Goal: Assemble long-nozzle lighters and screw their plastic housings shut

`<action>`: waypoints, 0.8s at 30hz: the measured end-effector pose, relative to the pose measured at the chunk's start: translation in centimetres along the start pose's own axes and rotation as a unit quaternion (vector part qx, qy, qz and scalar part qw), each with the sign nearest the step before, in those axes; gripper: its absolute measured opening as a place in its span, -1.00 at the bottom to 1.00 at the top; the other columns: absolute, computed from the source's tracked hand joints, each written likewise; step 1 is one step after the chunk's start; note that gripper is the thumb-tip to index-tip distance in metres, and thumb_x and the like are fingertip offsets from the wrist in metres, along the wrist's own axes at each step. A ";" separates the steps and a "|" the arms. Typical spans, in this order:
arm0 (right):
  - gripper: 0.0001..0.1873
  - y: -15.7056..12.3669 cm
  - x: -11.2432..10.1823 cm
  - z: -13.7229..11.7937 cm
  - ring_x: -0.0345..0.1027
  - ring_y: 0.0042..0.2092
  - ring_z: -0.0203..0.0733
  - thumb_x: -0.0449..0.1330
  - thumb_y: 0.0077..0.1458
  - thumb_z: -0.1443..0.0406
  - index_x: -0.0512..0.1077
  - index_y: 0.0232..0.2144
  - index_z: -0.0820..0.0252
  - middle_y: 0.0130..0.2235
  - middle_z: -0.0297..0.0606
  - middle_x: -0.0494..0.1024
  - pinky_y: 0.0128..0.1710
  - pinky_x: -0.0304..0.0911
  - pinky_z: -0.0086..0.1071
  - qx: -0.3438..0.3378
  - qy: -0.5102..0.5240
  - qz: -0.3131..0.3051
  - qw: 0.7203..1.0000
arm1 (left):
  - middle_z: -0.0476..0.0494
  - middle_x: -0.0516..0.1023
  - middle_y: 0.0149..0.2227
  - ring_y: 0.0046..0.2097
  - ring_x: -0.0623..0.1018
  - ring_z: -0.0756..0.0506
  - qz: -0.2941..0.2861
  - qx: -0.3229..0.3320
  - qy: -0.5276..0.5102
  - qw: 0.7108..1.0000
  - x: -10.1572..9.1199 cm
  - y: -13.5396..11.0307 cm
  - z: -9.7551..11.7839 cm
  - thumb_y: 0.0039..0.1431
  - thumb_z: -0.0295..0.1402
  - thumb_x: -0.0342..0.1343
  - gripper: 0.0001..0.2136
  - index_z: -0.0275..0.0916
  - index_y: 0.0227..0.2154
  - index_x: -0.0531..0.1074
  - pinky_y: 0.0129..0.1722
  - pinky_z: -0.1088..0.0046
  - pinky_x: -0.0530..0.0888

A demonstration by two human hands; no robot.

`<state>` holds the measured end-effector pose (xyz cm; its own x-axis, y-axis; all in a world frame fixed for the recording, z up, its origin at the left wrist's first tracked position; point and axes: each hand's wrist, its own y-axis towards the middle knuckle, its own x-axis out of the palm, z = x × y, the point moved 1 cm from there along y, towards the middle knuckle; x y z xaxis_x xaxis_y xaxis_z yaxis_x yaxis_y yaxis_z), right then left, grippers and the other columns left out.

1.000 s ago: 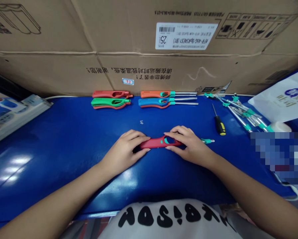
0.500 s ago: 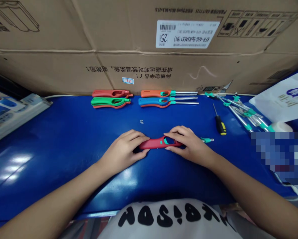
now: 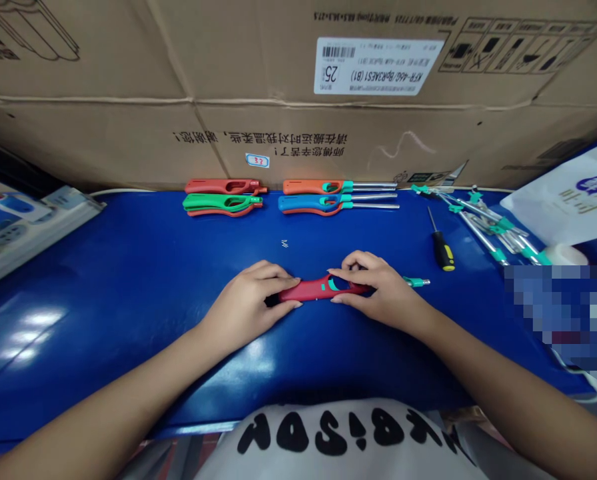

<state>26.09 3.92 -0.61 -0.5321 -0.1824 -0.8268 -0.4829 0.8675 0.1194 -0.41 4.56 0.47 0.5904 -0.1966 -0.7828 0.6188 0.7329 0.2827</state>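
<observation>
Just below the centre of the frame, the red lighter (image 3: 314,289) lies flat on the blue bench (image 3: 128,267), clamped by 2 hands. The left hand (image 3: 251,300) pinches its butt and the right hand (image 3: 378,290) covers the trigger opening. Uneven pressure from either side could well twist the body or skid it on the glossy surface, perhaps toward the loose spring (image 3: 284,244) above. Its long axis runs across the frame, with the teal tip (image 3: 417,282) pointing at the right edge, below the screwdriver (image 3: 442,250).
</observation>
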 end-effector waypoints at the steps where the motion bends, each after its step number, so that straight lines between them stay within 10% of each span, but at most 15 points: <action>1: -0.59 0.0 0.0 0.0 0.38 -0.09 -0.10 0.36 0.13 0.21 0.54 0.05 -0.03 -0.13 -0.23 0.49 0.00 0.30 -0.09 0.004 0.002 0.000 1.000 | -0.18 0.61 -0.17 -0.14 0.56 -0.16 0.000 -0.003 0.001 1.000 0.0 0.0 0.0 0.22 -0.31 0.29 -0.74 -0.24 -0.06 0.57 -0.12 0.23 0.54; 11: -0.55 -0.6 -0.2 -0.7 0.39 -0.01 0.05 0.08 0.34 0.22 0.36 0.18 0.36 0.00 0.05 0.49 -0.09 0.37 -0.07 -0.144 -0.181 -0.043 0.972 | -0.25 0.63 -0.20 -0.20 0.60 -0.20 -0.020 0.133 0.190 0.972 0.0 -0.5 0.7 0.34 -0.28 0.11 -0.73 -0.38 -0.06 0.52 -0.24 0.26 0.57; 24: -0.60 -0.9 -0.8 -0.6 0.43 -0.07 -0.06 -0.01 0.40 0.18 0.41 0.12 0.27 -0.02 -0.04 0.54 -0.13 0.31 -0.18 -0.145 -0.132 -0.057 0.979 | -0.19 0.62 -0.21 -0.21 0.60 -0.11 -0.012 0.086 0.011 0.996 0.0 -0.2 0.5 0.36 -0.30 0.11 -0.78 -0.26 -0.04 0.52 -0.18 0.36 0.55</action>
<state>26.53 3.01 0.31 -0.2834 -0.1107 -0.9526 -0.7261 0.6736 0.1378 -0.25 4.06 0.69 0.5640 -0.1974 -0.8019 0.7132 0.6058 0.3525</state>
